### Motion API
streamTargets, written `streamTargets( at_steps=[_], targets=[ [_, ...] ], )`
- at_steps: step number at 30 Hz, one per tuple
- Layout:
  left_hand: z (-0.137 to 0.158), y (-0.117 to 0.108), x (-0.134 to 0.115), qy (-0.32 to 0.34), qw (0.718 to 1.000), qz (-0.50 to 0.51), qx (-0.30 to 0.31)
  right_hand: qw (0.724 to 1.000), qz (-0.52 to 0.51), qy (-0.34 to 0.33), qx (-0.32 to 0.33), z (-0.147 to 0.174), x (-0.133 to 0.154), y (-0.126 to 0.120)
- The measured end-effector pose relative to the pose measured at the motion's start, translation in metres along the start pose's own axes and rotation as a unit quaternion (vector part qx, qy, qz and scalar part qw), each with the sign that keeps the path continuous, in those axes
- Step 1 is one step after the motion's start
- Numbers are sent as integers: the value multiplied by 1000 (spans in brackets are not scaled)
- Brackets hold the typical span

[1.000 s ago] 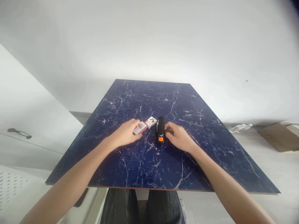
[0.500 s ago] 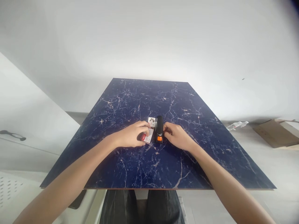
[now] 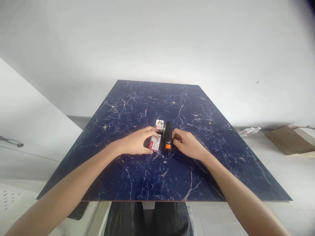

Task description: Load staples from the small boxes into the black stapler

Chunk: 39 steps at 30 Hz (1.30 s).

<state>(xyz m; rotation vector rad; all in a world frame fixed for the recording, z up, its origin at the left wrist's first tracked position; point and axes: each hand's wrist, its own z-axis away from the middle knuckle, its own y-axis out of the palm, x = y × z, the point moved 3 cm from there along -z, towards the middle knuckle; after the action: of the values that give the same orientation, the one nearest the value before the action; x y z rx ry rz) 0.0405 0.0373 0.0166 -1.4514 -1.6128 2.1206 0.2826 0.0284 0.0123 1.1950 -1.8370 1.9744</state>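
Observation:
A black stapler (image 3: 168, 135) with an orange end lies lengthwise near the middle of the table. Close along its left side are two small white and red boxes, the far box (image 3: 159, 125) behind the near box (image 3: 155, 143). My left hand (image 3: 139, 141) grips the near box, thumb at its front end and a finger at its far end; the finger also comes close to the far box. The fingers of my right hand (image 3: 185, 142) are curled against the right side of the stapler, their tips partly hidden.
The table (image 3: 152, 101) has a dark blue marbled top. A cardboard box (image 3: 287, 141) and a clear plastic item (image 3: 249, 131) lie on the floor to the right. A dark flat object (image 3: 78, 211) is below the table's front left edge.
The two small boxes have shifted apart slightly, and more of each shows. My left fingers have moved a little on the near box. My right hand and the stapler look nearly still.

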Motion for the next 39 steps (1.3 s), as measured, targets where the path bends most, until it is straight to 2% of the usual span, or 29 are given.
streamTargets(
  at_steps=[3,8,12,15,17,19,21,24,27,32,39],
  targets=[
    [6,2,-1,6,1000,-18,-25,999,-1,7,-49,1,2,-4],
    [8,13,-13,-3,987,-106,-118,984,-18,-15,-179,7,7,-10],
    [9,10,-21,55,981,-96,-157,971,-39,-35,-233,8,15,-14],
    [15,-5,-25,135,947,-77,-282,971,-104,-2,-215,0,27,-14],
    [21,-11,-28,183,913,-74,-357,966,-207,21,-155,-9,38,-10],
    [24,-12,-33,215,893,-74,-389,944,-314,26,-98,-16,49,-5],
    [24,-10,-36,214,886,-77,-404,915,-393,27,-80,-18,56,-2],
    [23,-9,-33,165,888,-61,-424,878,-468,37,-93,-15,56,-1],
    [21,-7,-27,140,898,-15,-416,863,-497,43,-82,-10,52,0],
    [19,-1,-22,126,906,31,-404,872,-476,49,-98,-6,47,2],
    [19,6,-29,108,896,-37,-429,912,-344,20,-222,2,52,8]
  ],
)
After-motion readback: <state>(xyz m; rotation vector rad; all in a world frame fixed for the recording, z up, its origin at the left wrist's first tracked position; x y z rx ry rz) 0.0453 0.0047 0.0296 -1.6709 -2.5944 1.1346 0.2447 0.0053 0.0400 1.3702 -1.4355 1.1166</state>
